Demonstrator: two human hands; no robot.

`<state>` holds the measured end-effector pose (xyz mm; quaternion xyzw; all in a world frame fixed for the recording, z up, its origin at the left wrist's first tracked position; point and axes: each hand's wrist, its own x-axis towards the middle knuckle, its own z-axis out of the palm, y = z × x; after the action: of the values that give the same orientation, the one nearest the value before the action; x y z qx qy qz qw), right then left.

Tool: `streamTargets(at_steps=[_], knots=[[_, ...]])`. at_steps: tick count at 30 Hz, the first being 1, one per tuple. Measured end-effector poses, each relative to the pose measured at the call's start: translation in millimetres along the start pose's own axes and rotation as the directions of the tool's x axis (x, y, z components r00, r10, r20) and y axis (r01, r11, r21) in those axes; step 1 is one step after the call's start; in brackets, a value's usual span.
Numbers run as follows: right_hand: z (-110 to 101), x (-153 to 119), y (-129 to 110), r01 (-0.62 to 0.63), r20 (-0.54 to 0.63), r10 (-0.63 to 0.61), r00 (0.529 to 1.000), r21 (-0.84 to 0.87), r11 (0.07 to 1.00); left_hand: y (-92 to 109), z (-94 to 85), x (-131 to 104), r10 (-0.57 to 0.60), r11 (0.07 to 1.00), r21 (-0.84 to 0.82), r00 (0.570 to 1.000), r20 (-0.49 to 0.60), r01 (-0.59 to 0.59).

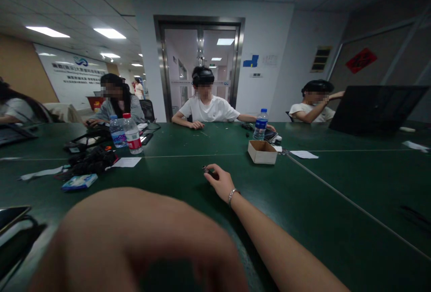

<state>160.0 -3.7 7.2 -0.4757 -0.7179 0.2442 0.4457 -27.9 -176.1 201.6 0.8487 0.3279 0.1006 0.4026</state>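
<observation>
My right hand [219, 183] reaches out over the green table, a bracelet around its wrist. Between its thumb and fingertips it pinches a small dark, shiny cylinder [204, 169], whose exact kind I cannot make out. My left hand [144, 224] is very close to the camera, large and blurred, across the lower left. Its fingers bend downward, and their tips are hidden or smeared. Beyond my right hand, to the right, stands an open cardboard box [262, 156], its inside only partly visible.
A blue-capped water bottle [260, 126] stands behind the box. At left are a red-capped bottle [133, 137], another bottle [117, 134], black gear with cables [92, 159] and a tissue pack [80, 182]. A laptop [377, 110] is at right. Several people sit around the green table [336, 211].
</observation>
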Motion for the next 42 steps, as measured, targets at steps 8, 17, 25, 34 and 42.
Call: streamTargets(at_steps=[8, 17, 25, 34, 42], knots=[[-2, 0, -8, 0.121, 0.038, -0.118, 0.992, -0.102, 0.987, -112, 10.7, 117, -0.169, 0.804, 0.330, 0.722, -0.671, 0.495], [-2, 4, -7, 0.137, 0.118, -0.109, 0.987, -0.264, 0.955, -190, 43.3, 148, -0.097, 0.993, -0.031, 0.626, -0.774, 0.117], [-2, 2, -7, 0.155, 0.117, -0.123, 0.985, -0.318, 0.935, -206, 42.7, 153, -0.157, 0.977, -0.214, 0.608, -0.778, -0.022], [-1, 3, -1, 0.125, 0.049, -0.118, 0.992, -0.188, 0.974, -211, 40.6, 151, -0.196, 0.971, -0.240, 0.639, -0.744, 0.018], [-1, 6, 11, -0.088, 0.038, 0.082, 0.996, 0.169, 0.982, -216, 38.5, 153, -0.222, 0.963, -0.267, 0.635, -0.740, 0.025]])
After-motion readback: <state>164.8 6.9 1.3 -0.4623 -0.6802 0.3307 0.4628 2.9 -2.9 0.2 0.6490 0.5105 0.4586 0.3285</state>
